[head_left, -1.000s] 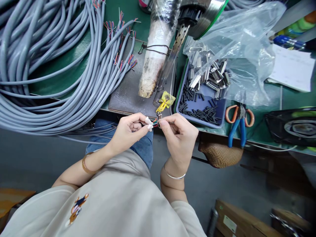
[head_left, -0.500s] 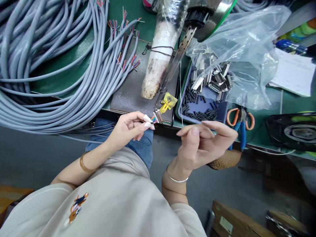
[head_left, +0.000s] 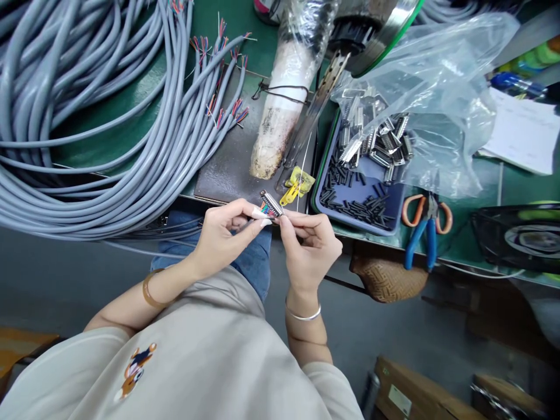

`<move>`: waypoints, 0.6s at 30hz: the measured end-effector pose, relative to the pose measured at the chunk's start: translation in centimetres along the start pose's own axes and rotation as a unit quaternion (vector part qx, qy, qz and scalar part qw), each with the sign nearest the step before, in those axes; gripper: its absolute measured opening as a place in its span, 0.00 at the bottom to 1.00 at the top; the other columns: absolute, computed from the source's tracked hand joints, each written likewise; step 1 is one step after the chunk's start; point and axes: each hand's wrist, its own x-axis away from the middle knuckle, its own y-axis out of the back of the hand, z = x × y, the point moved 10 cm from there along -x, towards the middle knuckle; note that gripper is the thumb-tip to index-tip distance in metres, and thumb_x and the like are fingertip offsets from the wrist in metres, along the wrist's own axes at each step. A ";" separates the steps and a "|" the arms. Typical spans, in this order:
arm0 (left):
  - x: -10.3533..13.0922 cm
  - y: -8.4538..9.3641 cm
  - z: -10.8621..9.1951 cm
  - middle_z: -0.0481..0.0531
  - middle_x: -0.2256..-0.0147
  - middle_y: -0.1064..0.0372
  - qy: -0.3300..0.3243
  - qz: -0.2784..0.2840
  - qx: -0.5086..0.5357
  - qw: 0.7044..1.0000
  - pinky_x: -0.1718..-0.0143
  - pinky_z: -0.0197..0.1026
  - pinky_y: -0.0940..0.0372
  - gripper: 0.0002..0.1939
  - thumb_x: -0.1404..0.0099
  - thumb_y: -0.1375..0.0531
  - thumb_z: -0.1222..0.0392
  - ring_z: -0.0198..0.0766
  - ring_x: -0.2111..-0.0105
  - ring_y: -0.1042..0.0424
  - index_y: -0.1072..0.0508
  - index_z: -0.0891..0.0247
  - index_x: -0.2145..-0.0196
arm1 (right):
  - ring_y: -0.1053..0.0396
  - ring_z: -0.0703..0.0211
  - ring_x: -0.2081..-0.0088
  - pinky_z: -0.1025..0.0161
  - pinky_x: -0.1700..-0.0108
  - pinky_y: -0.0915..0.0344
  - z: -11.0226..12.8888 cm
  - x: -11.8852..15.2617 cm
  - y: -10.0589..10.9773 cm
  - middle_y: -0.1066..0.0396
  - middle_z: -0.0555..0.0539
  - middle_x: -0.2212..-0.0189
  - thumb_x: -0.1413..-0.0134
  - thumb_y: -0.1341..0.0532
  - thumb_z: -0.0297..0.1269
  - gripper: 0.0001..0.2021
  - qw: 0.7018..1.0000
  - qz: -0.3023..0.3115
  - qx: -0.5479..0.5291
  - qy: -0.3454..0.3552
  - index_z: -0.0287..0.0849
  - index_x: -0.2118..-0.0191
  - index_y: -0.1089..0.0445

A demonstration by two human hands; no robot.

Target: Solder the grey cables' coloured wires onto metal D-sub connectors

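My left hand point(head_left: 230, 233) pinches colored wires point(head_left: 264, 207) with thumb and fingers, just behind a metal multi-pin D-sub connector point(head_left: 272, 203). The wires run into the connector's back. On the connector's right end, the thumb and index fingertip of my right hand point(head_left: 308, 245) are closed. Whether they also hold some small piece is hidden. Just beyond the connector lies a yellow clip-like piece point(head_left: 292, 191), with yellow material around it. A thin pale wire point(head_left: 305, 160) hangs down past it. Both hands are at the bench's front edge, above my lap.
Grey cables point(head_left: 144, 175) with stripped ends fill the left. A wrapped white tube point(head_left: 282, 111) and a metal holder point(head_left: 317, 105) stand ahead. The blue tray point(head_left: 356, 224) carries connectors and black sleeves. Cutters point(head_left: 422, 227) lie right of it, by a plastic bag point(head_left: 455, 105).
My right hand has moved left and closed at the connector's right end. The connector has shifted slightly left and turned. The thin pale wire hangs further left.
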 end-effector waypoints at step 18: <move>-1.2 0.7 -1.9 0.49 0.69 0.24 -0.091 -0.068 -0.103 0.988 0.76 0.29 0.37 0.06 0.38 0.32 0.64 0.26 0.77 0.32 0.26 0.65 0.71 | 0.16 0.57 0.56 0.64 0.55 0.18 2.3 -1.2 -1.2 0.16 0.49 0.54 0.38 0.33 0.28 0.06 0.989 0.031 0.090 0.109 0.47 0.61 0.27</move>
